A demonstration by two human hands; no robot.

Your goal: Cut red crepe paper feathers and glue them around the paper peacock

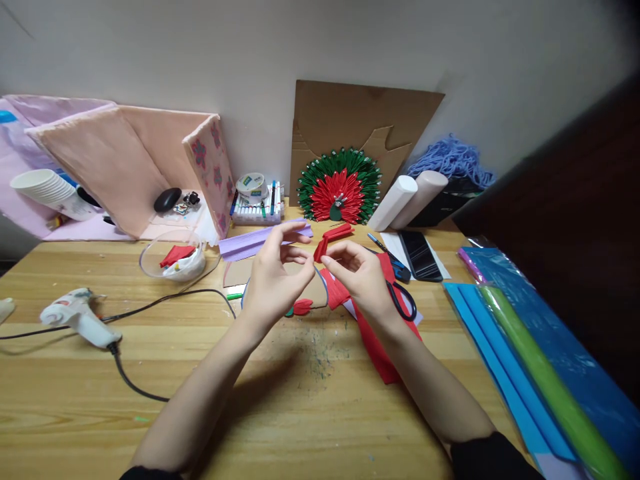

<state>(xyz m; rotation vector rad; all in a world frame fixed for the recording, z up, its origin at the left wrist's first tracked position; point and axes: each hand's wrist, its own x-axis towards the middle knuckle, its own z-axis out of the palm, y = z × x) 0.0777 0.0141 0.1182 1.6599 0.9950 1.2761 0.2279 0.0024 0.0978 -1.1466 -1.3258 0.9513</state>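
Note:
Both hands are raised over the middle of the wooden table (150,373). My right hand (363,277) pinches a small folded red paper piece (321,250) between thumb and fingers. My left hand (275,273) is beside it, its fingertips curled toward the same red piece and touching it. Under the hands lie red paper scraps (336,293), a red paper sheet (380,347) and a small red petal shape (303,307). Black-handled scissors (403,300) lie just right of my right hand.
A white glue gun (80,319) with a black cord lies at the left. A glass bowl (173,261) holds red bits. A green and red paper fan ornament (340,187) leans on cardboard at the back. A phone (420,255), purple paper (250,243) and rolled blue and green sheets (530,373) lie around.

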